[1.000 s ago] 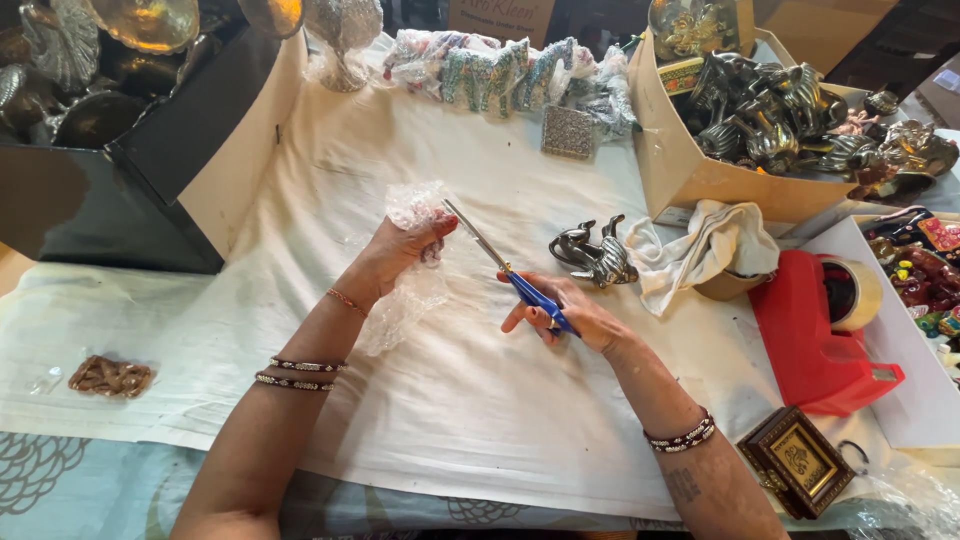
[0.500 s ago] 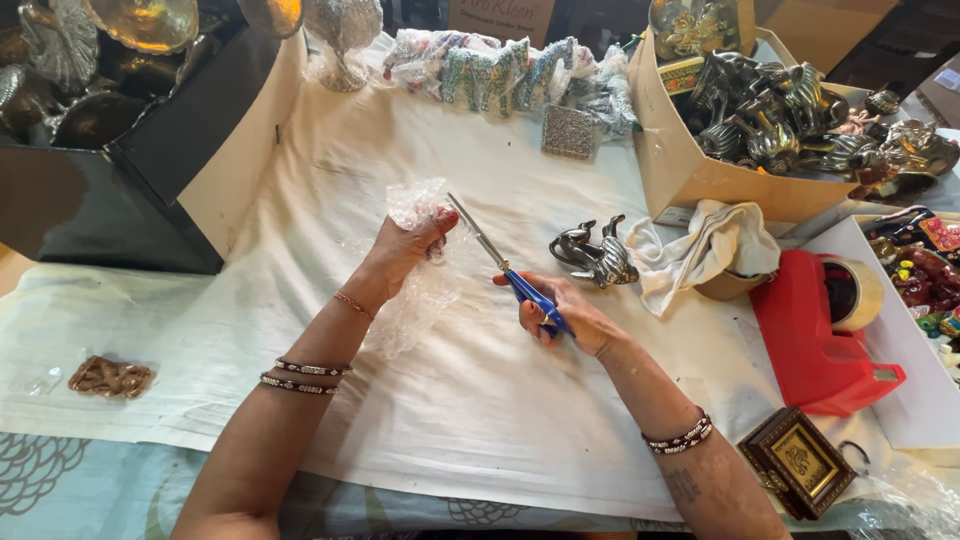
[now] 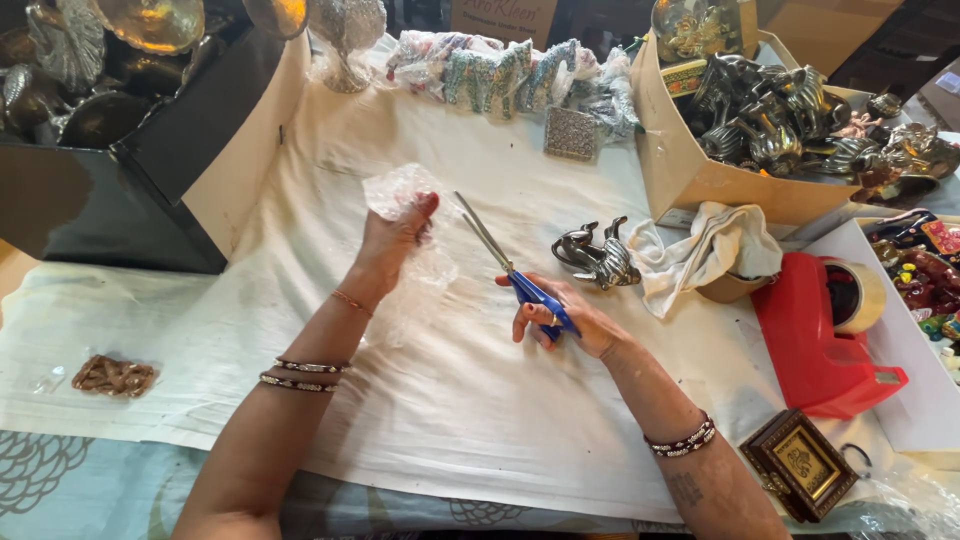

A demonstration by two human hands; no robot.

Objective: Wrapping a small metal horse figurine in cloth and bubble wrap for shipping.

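Cloth, pale and creased, covers the surface under both my arms and carries everything near them. Beyond my right hand stands a cardboard box full of dark metal figures. To the right of that hand sits a red tape dispenser, with a crumpled white rag just past it. Between the rag and my right hand stands a small metal elephant figure, close to my fingers but apart from them. My right hand is closed around the blue handles of the scissors. Their long axis runs on a slant, handles at my palm, the blades shut and pointing up and away to the left, toward my other hand. My left hand pinches a piece of clear bubble wrap, lifted off the cloth, just left of the scissor tips and not touching them.
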